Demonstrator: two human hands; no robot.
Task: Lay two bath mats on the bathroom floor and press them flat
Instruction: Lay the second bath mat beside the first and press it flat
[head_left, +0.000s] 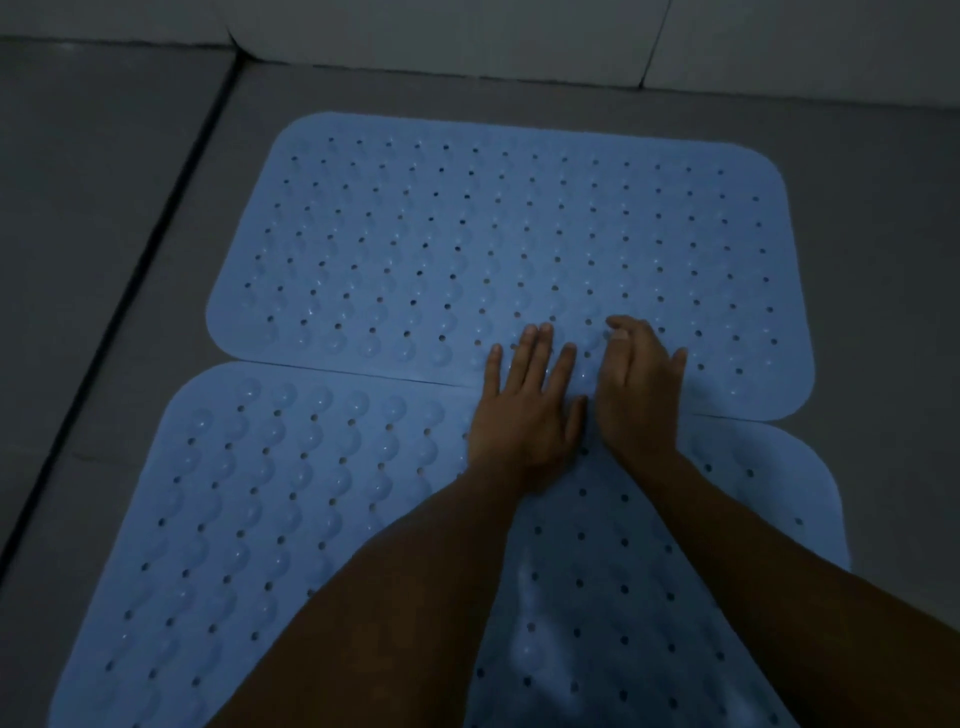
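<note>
Two blue mats on the floor (130, 260), far mat (519, 234) butting near mat (260, 519), long axes left-right. Left hand (524, 410) flat, fingers spread, pressing across the seam; right hand (641, 384) beside it, released, fingers maybe slightly curled in dim light.

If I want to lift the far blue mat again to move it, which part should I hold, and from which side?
Probably the far mat is best taken at its near left rounded corner. That corner lies on bare floor, free of the near mat, and neither the left hand nor the right hand presses there. Come from the left, low, pinch the thin edge and peel upward.
</note>
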